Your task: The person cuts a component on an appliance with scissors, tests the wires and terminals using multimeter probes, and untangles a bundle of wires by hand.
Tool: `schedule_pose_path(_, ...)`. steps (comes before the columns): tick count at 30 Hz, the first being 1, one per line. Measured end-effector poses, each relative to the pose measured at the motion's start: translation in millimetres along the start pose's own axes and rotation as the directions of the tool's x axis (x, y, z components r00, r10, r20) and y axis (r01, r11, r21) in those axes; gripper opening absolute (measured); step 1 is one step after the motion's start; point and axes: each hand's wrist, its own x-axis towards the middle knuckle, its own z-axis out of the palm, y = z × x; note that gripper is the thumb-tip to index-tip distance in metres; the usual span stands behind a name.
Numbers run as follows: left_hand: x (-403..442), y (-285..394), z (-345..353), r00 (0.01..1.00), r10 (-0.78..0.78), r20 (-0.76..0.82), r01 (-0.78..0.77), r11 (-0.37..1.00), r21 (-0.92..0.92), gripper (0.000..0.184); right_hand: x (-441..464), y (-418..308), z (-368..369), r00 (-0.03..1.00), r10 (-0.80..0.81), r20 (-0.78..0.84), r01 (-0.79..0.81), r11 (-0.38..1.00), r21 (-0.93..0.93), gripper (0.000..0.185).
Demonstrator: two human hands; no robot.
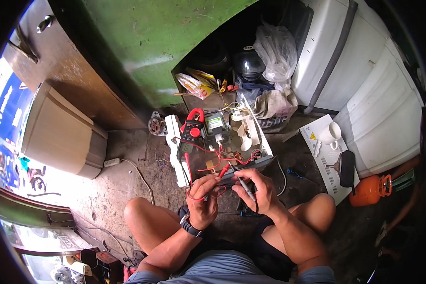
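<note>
My left hand [203, 201] pinches a red test probe [224, 170], its tip aimed at the wiring ahead. In my right hand [264, 191] is a slim grey pen-shaped probe [244, 185], held between thumb and fingers. Both tips come close together over the near edge of an opened white appliance panel [176, 156]; whether either touches a contact, I cannot tell. Inside the panel lie red wires [213, 150], a boxed part with a green-and-white label [216, 124] and white plastic pieces [244, 137]. A red-and-black clamp meter [192, 128] rests across the panel's left side.
A small motor [156, 124] sits left of the panel. To the right, a white board [323, 163] carries a white mug [331, 134] and a black case [348, 169], with an orange gas canister [367, 190] beside it. Bags [275, 106] stand behind. A cable [139, 175] crosses the floor.
</note>
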Motion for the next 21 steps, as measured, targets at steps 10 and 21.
schedule_pose_path(10, -0.5, -2.0, 0.3, 1.000, 0.008, 0.002, -0.008, 1.000, 0.000, 0.028, 0.9, -0.5, 0.1, 1.000, -0.003, 0.008, 0.003, 1.000, 0.006, 0.040)
schedule_pose_path(21, 0.6, 0.8, 1.2, 1.000, -0.028, -0.001, 0.028, 0.999, -0.021, 0.025, 1.2, 1.2, 1.3, 1.000, 0.004, 0.010, -0.004, 1.000, 0.001, 0.039)
